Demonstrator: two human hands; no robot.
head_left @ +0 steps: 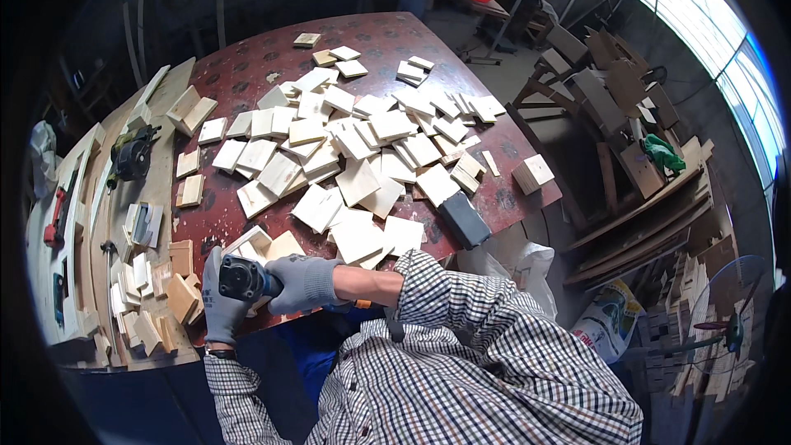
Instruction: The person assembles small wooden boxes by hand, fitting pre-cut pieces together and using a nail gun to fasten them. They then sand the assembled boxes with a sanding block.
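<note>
A power tool (241, 278) with a dark round head and blue trim is held at the near left edge of the red table. My right hand (306, 282), in a grey knit glove, is closed round the tool's body from the right. Against the tool's left side is my left hand (221, 303), also gloved. Its fingers curl partly behind the tool head, which hides what they grip. Pale wooden pieces (284, 247) lie just beyond both hands. A large loose heap of square wooden blocks (358, 181) spreads over the table's middle.
The red patterned table (247, 58) has a dark grey block (465, 219) at its near right edge. At left, a wooden bench (99, 280) carries a black-and-green tool (132, 152) and offcuts (148, 334). A fan (729, 325) and stacked boards (651, 206) stand at right.
</note>
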